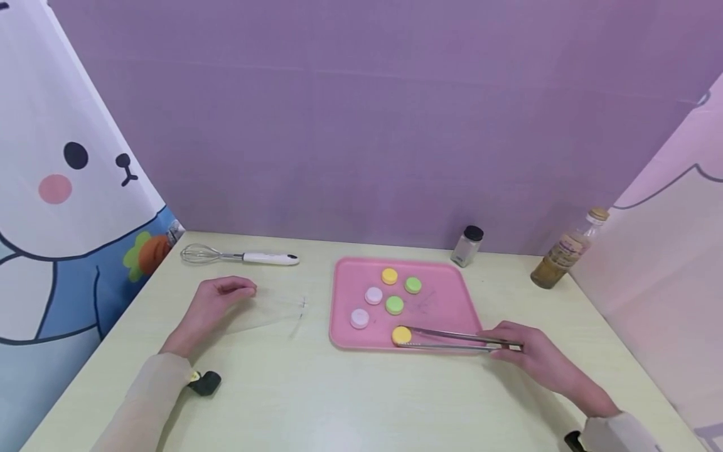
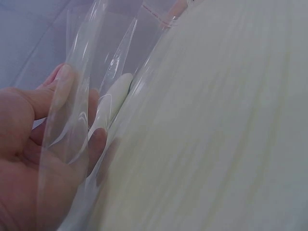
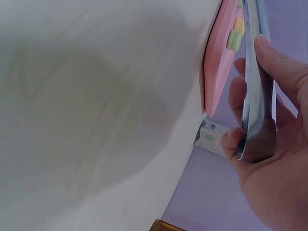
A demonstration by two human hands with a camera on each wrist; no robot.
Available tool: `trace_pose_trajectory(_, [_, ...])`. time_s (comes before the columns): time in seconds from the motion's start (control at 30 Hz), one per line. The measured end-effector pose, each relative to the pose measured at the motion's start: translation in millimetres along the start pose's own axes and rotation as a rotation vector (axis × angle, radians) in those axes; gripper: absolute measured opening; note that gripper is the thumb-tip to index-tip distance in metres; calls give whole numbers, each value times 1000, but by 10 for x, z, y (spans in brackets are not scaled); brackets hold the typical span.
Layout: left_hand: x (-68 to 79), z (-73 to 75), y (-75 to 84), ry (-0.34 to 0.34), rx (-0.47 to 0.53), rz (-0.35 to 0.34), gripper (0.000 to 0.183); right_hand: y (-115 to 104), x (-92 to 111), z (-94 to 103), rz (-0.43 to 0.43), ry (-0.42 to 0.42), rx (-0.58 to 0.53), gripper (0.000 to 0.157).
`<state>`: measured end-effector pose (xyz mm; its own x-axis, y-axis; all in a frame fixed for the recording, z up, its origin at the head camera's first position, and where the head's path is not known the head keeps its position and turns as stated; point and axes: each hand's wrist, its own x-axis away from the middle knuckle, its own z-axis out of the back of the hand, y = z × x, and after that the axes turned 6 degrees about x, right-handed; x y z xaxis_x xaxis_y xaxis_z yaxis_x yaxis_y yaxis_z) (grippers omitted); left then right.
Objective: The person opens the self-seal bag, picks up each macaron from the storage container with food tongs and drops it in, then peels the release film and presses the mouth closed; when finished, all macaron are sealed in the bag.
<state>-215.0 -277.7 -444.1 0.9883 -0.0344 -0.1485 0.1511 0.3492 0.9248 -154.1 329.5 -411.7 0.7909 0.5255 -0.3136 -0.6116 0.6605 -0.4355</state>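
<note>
My left hand (image 1: 217, 302) pinches a clear plastic bag (image 2: 113, 60) by one edge, its fingers showing through the film in the left wrist view. The bag stretches to the right, low over the table. In my right hand (image 1: 532, 353) are metal tongs (image 1: 449, 333), held near their joined end with the thumb on one arm. The tongs' tips lie on either side of a yellow macaron (image 1: 401, 335) at the front edge of a pink tray (image 1: 346, 273). Another yellow macaron (image 1: 389, 275), two green macarons (image 1: 395, 305) and two lilac macarons (image 1: 359, 318) sit on the tray.
A whisk (image 1: 240, 257) with a white handle lies at the back left. Behind the tray's right corner stands a small jar (image 1: 467, 247) with a black lid. A corked bottle (image 1: 565, 253) of brown liquid is at the far right. A purple backdrop (image 1: 367, 157) rises behind the table.
</note>
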Motion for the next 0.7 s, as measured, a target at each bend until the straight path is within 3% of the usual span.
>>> trace_pose_trajectory(0.7, [-1,-6,-1,0,28,-10,31,-73,26,-28,26,58,12,37])
